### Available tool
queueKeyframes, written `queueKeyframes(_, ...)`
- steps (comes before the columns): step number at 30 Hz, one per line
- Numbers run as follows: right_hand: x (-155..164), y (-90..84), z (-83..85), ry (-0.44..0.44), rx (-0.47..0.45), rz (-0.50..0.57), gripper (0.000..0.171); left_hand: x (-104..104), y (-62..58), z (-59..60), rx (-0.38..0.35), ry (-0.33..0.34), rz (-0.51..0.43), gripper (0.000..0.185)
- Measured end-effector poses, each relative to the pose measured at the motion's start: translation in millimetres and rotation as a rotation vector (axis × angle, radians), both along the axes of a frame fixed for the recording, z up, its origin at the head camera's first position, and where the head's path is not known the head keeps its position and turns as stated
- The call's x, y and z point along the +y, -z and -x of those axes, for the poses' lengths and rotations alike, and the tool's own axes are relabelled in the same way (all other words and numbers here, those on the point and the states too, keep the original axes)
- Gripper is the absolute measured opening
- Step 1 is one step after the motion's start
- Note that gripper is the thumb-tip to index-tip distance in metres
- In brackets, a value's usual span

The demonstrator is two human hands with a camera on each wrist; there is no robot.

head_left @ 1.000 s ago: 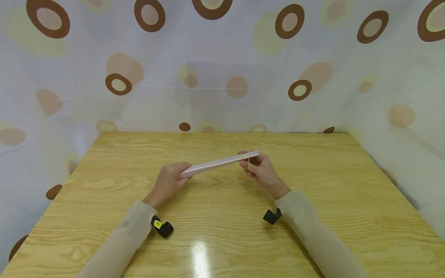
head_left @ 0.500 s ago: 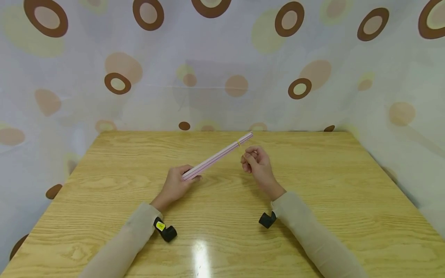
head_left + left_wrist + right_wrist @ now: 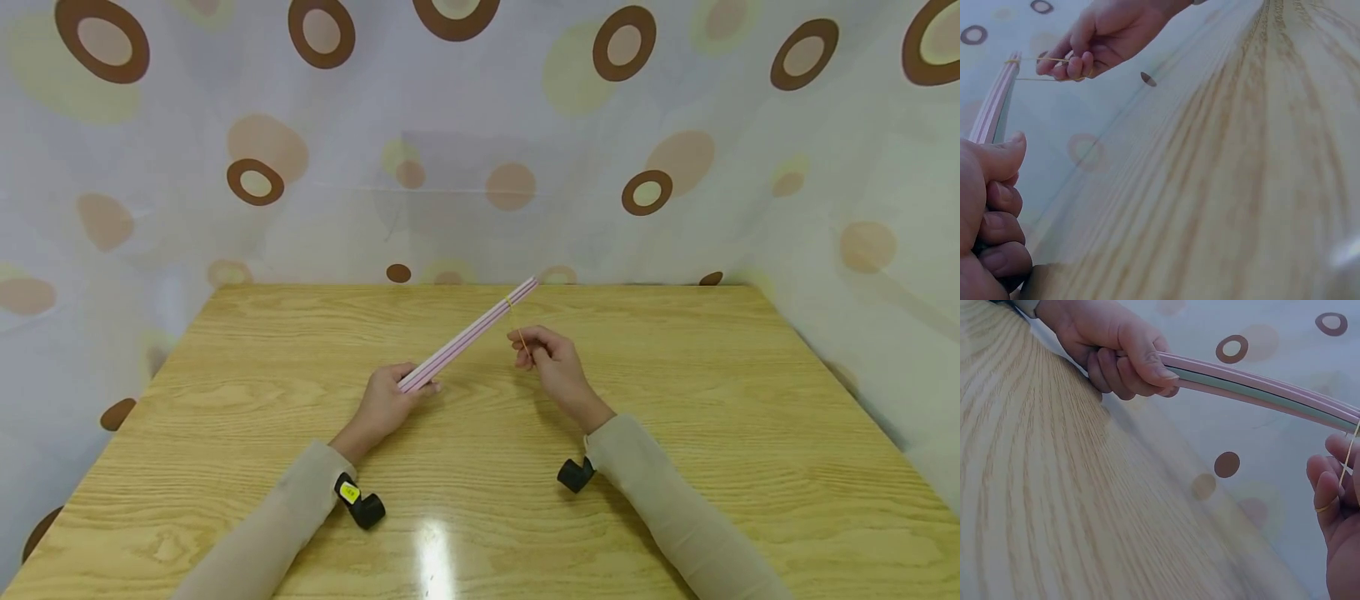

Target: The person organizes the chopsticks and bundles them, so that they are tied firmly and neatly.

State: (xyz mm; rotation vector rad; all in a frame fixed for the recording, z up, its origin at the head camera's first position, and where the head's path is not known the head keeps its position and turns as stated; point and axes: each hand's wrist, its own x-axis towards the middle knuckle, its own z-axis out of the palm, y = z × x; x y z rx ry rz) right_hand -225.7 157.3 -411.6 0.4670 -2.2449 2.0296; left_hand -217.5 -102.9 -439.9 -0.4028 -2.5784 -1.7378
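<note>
A slim bundle of straws (image 3: 467, 337), white with pink-purple stripes in the head view, slants up and away to the right. In the right wrist view a green strip shows among the pink ones. My left hand (image 3: 386, 408) grips the near end, thumb pressed along it, as the left wrist view shows. A thin yellow rubber band (image 3: 1041, 79) is looped round the far end of the bundle and stretches across to my right hand (image 3: 555, 367). The curled fingers of that hand hold the band pulled out, apart from the straws.
A wood-grain table (image 3: 480, 500) lies under both arms, with a bright light reflection near its front. Behind and beside it hangs a pale cloth (image 3: 450, 100) with brown rings and dots. A small black camera (image 3: 363, 504) sits on each wrist.
The bundle's far end has swung up and away from the right hand, which was at that end a second ago. The rubber band is now drawn out between them.
</note>
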Motion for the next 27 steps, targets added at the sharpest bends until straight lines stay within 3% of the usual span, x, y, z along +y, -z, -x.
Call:
queueKeyframes(9, 3.7, 3.5, 2.3, -0.111, 0.193, -0.135, 0.029, -0.2, -2.0, -0.4, -0.058, -0.003, -0.016, 0.021)
queueKeyframes(14, 3.4, 6.2, 2.9, -0.171, 0.271, -0.213, 0.047, -1.2, -1.9, -0.1, -0.087, -0.007, -0.028, 0.022)
queueKeyframes(17, 1.0, 6.9, 2.4, -0.222, 0.265, -0.207, 0.06, -1.7, -2.7, -0.5, -0.099, -0.005, -0.037, 0.022)
queueKeyframes(21, -1.7, 6.6, 0.1, -0.257, 0.192, -0.127, 0.078, -1.5, -4.0, -0.9, -0.109, 0.001, -0.041, 0.022)
queueKeyframes(27, -4.3, 7.0, -4.4, -0.155, 0.06, 0.129, 0.085, 1.1, -2.3, -0.3, -0.06, -0.005, -0.038, 0.021)
